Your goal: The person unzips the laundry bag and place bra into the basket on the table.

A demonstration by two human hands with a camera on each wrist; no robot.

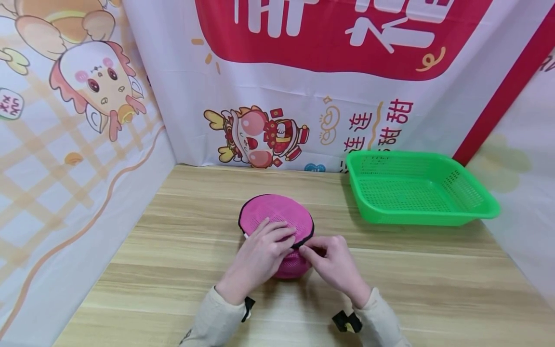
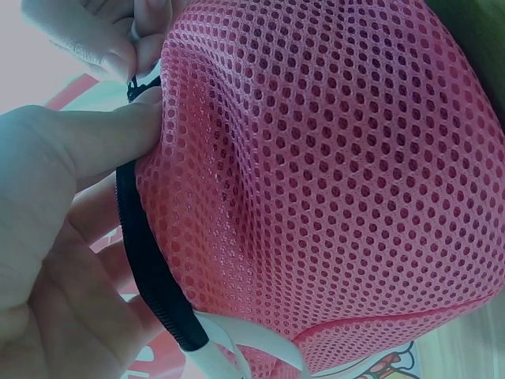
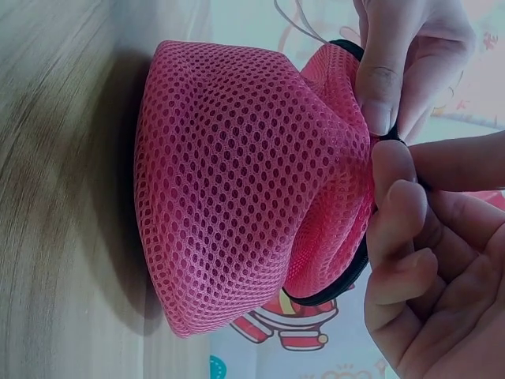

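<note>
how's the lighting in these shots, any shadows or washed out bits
Head view: fairly even light, soft shadow beneath the pink mesh pouch; left wrist view: bluish cast on the left hand, upper-left corner washed out; right wrist view: broad dark shadow on the wood-grain tabletop.

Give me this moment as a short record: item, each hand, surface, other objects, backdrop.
item: pink mesh bag with black zipper
left hand: grips the bag at its zippered edge
right hand: pinches at the black zipper
surface: wood-grain tabletop
other object: green basket, beyond the bag to the right
backdrop: printed cloth with cartoon figures
</note>
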